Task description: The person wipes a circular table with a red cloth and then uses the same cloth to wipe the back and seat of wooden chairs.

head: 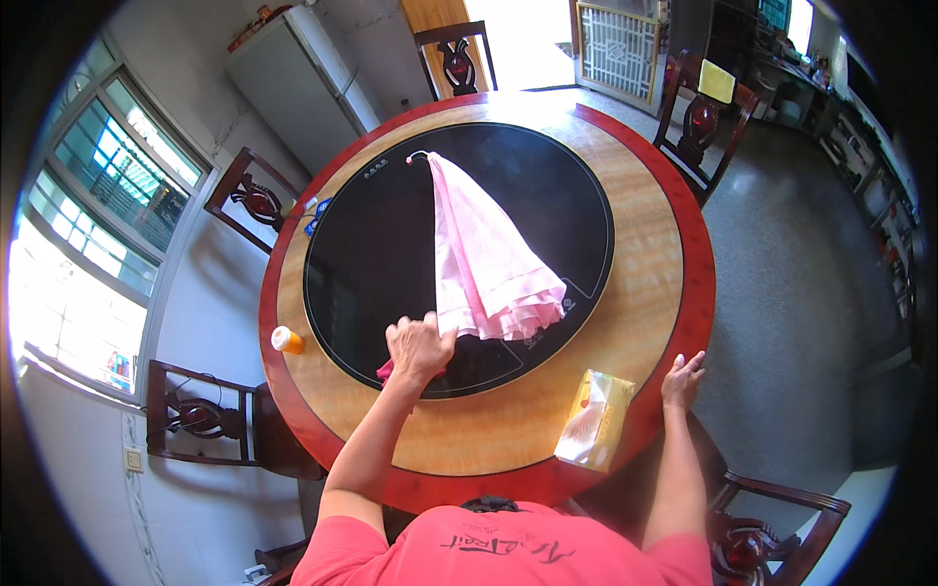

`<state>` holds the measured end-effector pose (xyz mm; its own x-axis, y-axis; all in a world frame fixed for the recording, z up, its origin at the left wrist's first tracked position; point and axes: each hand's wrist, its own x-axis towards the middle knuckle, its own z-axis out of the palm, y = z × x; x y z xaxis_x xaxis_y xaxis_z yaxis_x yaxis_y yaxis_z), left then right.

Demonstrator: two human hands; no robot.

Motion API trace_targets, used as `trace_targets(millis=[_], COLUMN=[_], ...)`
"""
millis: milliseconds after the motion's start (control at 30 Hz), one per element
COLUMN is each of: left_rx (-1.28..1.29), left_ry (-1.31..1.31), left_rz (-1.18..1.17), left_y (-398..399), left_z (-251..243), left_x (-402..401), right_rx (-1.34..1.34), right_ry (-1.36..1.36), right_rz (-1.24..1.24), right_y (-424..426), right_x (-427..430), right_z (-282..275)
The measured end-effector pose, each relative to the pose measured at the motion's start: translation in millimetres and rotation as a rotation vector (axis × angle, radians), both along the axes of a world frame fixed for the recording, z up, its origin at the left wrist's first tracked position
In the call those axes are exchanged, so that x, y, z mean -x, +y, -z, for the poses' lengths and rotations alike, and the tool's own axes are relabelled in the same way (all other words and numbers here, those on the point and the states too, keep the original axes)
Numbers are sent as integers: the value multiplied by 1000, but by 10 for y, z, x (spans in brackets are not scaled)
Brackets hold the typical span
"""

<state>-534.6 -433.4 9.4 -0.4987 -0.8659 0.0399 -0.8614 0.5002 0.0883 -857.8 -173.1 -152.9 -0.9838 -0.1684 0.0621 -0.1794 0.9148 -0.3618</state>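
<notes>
My left hand (420,346) is on the near part of a round black glass turntable (366,293), fingers bent over a dark red cloth (384,372). Most of that cloth is hidden beneath the hand and wrist. Right beside my fingers lies the gathered hem of a pink umbrella (487,256), folded loosely and not strapped, its thin hooked end pointing away from me. At the right, my right hand (683,381) rests by the red rim of the round wooden table (648,242), fingers slightly apart and holding nothing.
A yellow tissue pack (597,421) lies near the front right rim. An orange bottle with a white cap (287,340) is at the left, and a small blue packet (317,217) farther back. Carved wooden chairs (201,415) surround the table; a refrigerator (293,80) stands behind.
</notes>
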Motion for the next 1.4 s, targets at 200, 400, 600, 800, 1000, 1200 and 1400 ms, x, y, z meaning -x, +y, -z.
trace_targets(millis=[200, 400, 600, 800, 1000, 1200, 1400], left_rx=[-308, -393, -321, -222, 255, 323, 265], left_ry=[218, -52, 398, 836, 181, -17, -241], left_rz=[-259, -387, -256, -171, -173, -286, -316], left_y=[-447, -268, -630, -1328, -1743, -1897, -1728], left_z=[58, 200, 681, 517, -69, 107, 415], left_x=[980, 1501, 1213, 344, -603, -1244, -1311], right_rx=[13, -20, 23, 15, 44, -6, -40], right_ry=[104, 264, 140, 221, 123, 196, 174], right_rz=[-41, -60, -56, -80, -51, -67, -48], right_y=[-17, 98, 76, 77, 46, 57, 61], right_x=[14, 94, 86, 117, 76, 80, 53], right_z=[106, 268, 218, 285, 209, 247, 200])
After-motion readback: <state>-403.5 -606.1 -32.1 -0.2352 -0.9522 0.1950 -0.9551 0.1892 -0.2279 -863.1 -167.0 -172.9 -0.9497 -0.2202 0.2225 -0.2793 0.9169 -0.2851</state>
